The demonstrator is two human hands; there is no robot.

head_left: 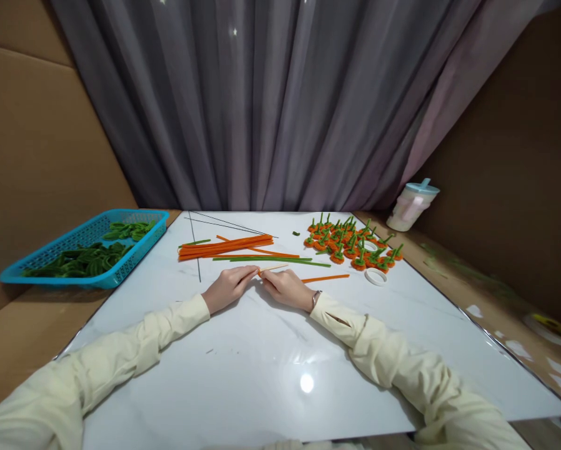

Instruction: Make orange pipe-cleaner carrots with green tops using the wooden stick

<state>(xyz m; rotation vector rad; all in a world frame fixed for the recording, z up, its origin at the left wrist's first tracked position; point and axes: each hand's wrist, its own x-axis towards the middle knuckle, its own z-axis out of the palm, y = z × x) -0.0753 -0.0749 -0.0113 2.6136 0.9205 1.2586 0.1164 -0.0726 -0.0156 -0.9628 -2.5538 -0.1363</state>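
Observation:
My left hand [228,285] and my right hand [286,287] rest close together on the white tabletop [262,350], both with fingers closed. Together they pinch a thin pale wooden stick [272,268] that lies between them. An orange pipe cleaner [325,278] runs out to the right from under my right hand; whether that hand grips it I cannot tell. Just beyond the hands lie a bundle of orange pipe cleaners [224,245] and several green pipe cleaners [271,259].
A blue plastic basket [86,237] with green bent pieces stands at the left. A heap of small orange-and-green finished pieces [350,244] lies at the right, with a white tape ring [375,276] beside it. A lidded cup [412,205] stands at the far right. Thin wires [196,240] lie near the curtain.

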